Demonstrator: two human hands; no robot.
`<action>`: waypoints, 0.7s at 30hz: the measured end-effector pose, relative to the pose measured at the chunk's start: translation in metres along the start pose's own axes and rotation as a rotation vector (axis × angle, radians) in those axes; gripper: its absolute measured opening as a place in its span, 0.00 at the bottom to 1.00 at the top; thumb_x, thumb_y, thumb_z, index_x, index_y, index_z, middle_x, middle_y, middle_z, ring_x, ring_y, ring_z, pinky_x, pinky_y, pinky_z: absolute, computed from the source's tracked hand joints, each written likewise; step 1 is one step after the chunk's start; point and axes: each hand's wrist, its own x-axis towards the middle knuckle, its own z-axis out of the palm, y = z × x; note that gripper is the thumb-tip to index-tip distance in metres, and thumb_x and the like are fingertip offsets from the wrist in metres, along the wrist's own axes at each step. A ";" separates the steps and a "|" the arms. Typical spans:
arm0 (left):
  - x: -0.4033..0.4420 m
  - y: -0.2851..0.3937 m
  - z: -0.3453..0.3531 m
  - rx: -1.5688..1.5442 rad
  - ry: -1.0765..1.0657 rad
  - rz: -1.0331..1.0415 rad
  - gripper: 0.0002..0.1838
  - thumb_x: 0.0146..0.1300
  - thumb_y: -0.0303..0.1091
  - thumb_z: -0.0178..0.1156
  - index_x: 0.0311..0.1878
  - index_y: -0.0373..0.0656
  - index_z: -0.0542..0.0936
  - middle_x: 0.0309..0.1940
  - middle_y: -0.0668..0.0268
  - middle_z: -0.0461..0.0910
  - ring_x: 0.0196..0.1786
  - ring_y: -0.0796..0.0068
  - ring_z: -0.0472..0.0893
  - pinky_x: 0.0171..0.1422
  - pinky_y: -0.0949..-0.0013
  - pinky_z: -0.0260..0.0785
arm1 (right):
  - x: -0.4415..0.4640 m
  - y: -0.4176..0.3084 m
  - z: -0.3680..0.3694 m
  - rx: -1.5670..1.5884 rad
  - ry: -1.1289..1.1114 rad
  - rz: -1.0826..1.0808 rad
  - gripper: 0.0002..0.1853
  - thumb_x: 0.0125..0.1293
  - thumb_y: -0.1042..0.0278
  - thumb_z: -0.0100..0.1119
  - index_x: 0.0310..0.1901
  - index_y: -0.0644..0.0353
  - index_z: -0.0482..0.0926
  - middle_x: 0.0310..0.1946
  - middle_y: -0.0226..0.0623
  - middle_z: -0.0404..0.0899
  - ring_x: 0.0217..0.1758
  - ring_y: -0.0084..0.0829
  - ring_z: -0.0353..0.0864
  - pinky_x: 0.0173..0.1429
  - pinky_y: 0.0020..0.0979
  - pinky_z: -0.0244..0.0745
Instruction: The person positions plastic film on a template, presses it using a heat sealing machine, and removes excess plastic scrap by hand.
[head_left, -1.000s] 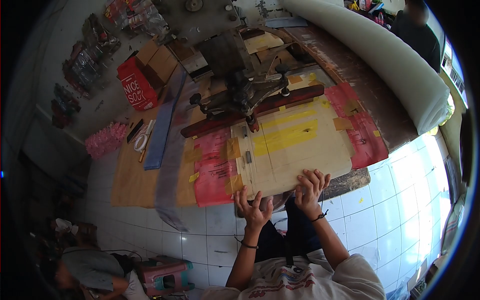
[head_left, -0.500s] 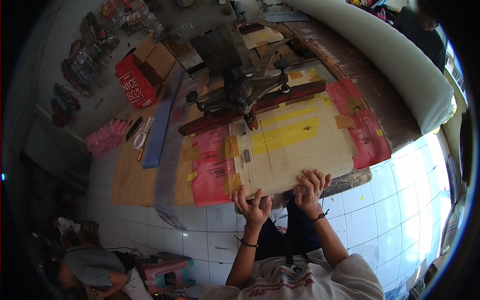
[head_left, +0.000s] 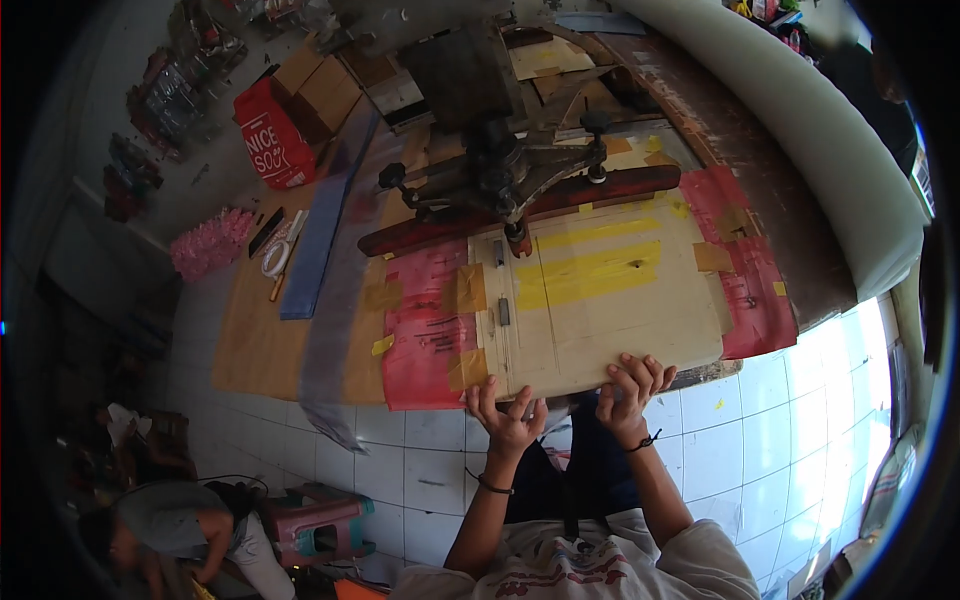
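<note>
A flat cream board [head_left: 620, 325] with yellow tape strips and drawn lines lies in front of me, its near edge towards my body. My left hand [head_left: 508, 415] is closed over the near left corner, fingers on top. My right hand [head_left: 632, 393] grips the same edge farther right, fingertips curled onto the surface. Red sheets are taped at its left side [head_left: 430, 340] and right side [head_left: 755, 300]. Two small dark metal pieces, one of them this lower strip [head_left: 504, 312], sit near the board's left side. My thumbs are partly hidden.
A dark machine head [head_left: 495, 165] with a long red bar [head_left: 630, 187] stands over the board's far side. A white roll [head_left: 790, 130] lies at the right. Left are a red bag [head_left: 272, 135], a tape roll [head_left: 275, 260] and a blue strip [head_left: 325, 230]. A co-worker [head_left: 180, 530] bends at lower left.
The view has tilted slightly, so the board and machine appear shifted a little to the right. Both hands keep their places on the board's near edge.
</note>
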 end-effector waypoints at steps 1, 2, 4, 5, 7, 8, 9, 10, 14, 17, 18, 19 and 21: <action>-0.001 -0.001 0.002 -0.010 0.008 -0.001 0.31 0.63 0.47 0.70 0.70 0.68 0.75 0.77 0.49 0.58 0.83 0.38 0.48 0.84 0.31 0.38 | 0.000 0.001 0.001 -0.002 0.005 -0.004 0.11 0.71 0.59 0.55 0.53 0.44 0.79 0.62 0.32 0.78 0.77 0.43 0.62 0.87 0.58 0.32; -0.003 -0.002 0.003 -0.022 0.016 -0.002 0.32 0.62 0.47 0.70 0.71 0.70 0.75 0.77 0.49 0.58 0.83 0.39 0.47 0.84 0.33 0.38 | -0.001 0.001 0.001 -0.005 0.011 -0.008 0.11 0.72 0.59 0.55 0.53 0.44 0.78 0.61 0.32 0.78 0.78 0.43 0.61 0.87 0.58 0.31; -0.002 -0.004 0.004 -0.004 0.022 0.021 0.32 0.63 0.48 0.69 0.71 0.70 0.74 0.77 0.49 0.58 0.83 0.40 0.47 0.84 0.33 0.38 | -0.002 0.003 0.001 0.004 0.018 -0.013 0.11 0.73 0.58 0.54 0.53 0.44 0.78 0.61 0.32 0.78 0.78 0.42 0.61 0.87 0.59 0.31; -0.003 -0.004 0.005 -0.001 0.026 0.025 0.31 0.64 0.49 0.68 0.71 0.70 0.74 0.77 0.49 0.58 0.82 0.39 0.48 0.84 0.33 0.39 | -0.003 0.004 0.001 0.006 0.023 -0.015 0.11 0.73 0.58 0.53 0.53 0.44 0.78 0.61 0.31 0.78 0.78 0.42 0.60 0.87 0.59 0.31; -0.003 -0.005 0.008 0.006 0.039 0.038 0.31 0.64 0.50 0.66 0.72 0.70 0.73 0.77 0.49 0.58 0.82 0.39 0.49 0.83 0.32 0.39 | -0.003 0.004 0.002 0.002 0.022 -0.011 0.11 0.74 0.57 0.53 0.53 0.43 0.78 0.61 0.31 0.77 0.78 0.42 0.60 0.87 0.59 0.30; -0.002 -0.006 0.010 0.011 0.048 0.047 0.31 0.65 0.51 0.66 0.72 0.71 0.73 0.77 0.49 0.58 0.82 0.39 0.49 0.83 0.33 0.39 | -0.004 0.003 0.001 -0.001 0.021 -0.006 0.11 0.74 0.57 0.52 0.53 0.43 0.78 0.61 0.31 0.77 0.78 0.42 0.60 0.87 0.59 0.30; -0.004 -0.007 0.010 0.016 0.057 0.057 0.31 0.65 0.51 0.65 0.72 0.71 0.73 0.77 0.49 0.58 0.82 0.39 0.49 0.83 0.33 0.39 | -0.005 0.003 0.000 -0.004 0.013 -0.004 0.11 0.74 0.57 0.52 0.54 0.43 0.77 0.61 0.31 0.77 0.78 0.42 0.60 0.87 0.59 0.29; -0.007 -0.007 0.010 0.017 0.055 0.056 0.31 0.65 0.52 0.65 0.72 0.72 0.73 0.77 0.49 0.58 0.82 0.39 0.49 0.84 0.34 0.38 | -0.005 0.003 -0.001 -0.007 0.008 -0.005 0.11 0.74 0.57 0.51 0.54 0.43 0.77 0.61 0.30 0.77 0.78 0.42 0.60 0.87 0.59 0.29; -0.005 -0.006 0.010 -0.003 0.063 0.041 0.31 0.65 0.54 0.65 0.72 0.72 0.75 0.77 0.51 0.60 0.82 0.45 0.51 0.86 0.39 0.39 | -0.003 0.005 0.001 0.000 0.028 -0.017 0.12 0.74 0.57 0.50 0.54 0.43 0.77 0.61 0.30 0.76 0.78 0.41 0.59 0.87 0.58 0.29; -0.004 -0.005 0.008 -0.003 0.066 0.038 0.30 0.64 0.54 0.66 0.71 0.73 0.77 0.76 0.51 0.61 0.83 0.49 0.52 0.87 0.42 0.40 | -0.003 0.004 0.002 -0.007 0.026 -0.013 0.12 0.74 0.57 0.49 0.55 0.43 0.77 0.62 0.30 0.76 0.79 0.41 0.59 0.87 0.59 0.30; -0.003 -0.005 0.009 0.002 0.068 0.042 0.30 0.64 0.54 0.66 0.71 0.73 0.77 0.76 0.51 0.62 0.83 0.50 0.52 0.87 0.42 0.40 | -0.002 0.004 0.001 -0.009 0.022 -0.011 0.13 0.74 0.57 0.49 0.56 0.43 0.77 0.62 0.31 0.76 0.79 0.41 0.59 0.87 0.59 0.30; -0.002 -0.005 0.009 0.002 0.073 0.045 0.30 0.64 0.54 0.66 0.70 0.72 0.78 0.76 0.51 0.62 0.83 0.50 0.53 0.87 0.43 0.40 | -0.001 0.004 0.001 -0.012 0.017 -0.010 0.13 0.75 0.57 0.48 0.56 0.43 0.77 0.62 0.31 0.76 0.79 0.41 0.59 0.87 0.59 0.30; 0.000 -0.005 0.008 -0.001 0.084 0.054 0.30 0.64 0.54 0.67 0.70 0.72 0.78 0.76 0.51 0.63 0.82 0.51 0.54 0.87 0.43 0.41 | -0.001 0.003 -0.001 -0.022 0.007 -0.008 0.14 0.75 0.57 0.48 0.56 0.44 0.77 0.62 0.32 0.76 0.79 0.42 0.59 0.87 0.59 0.30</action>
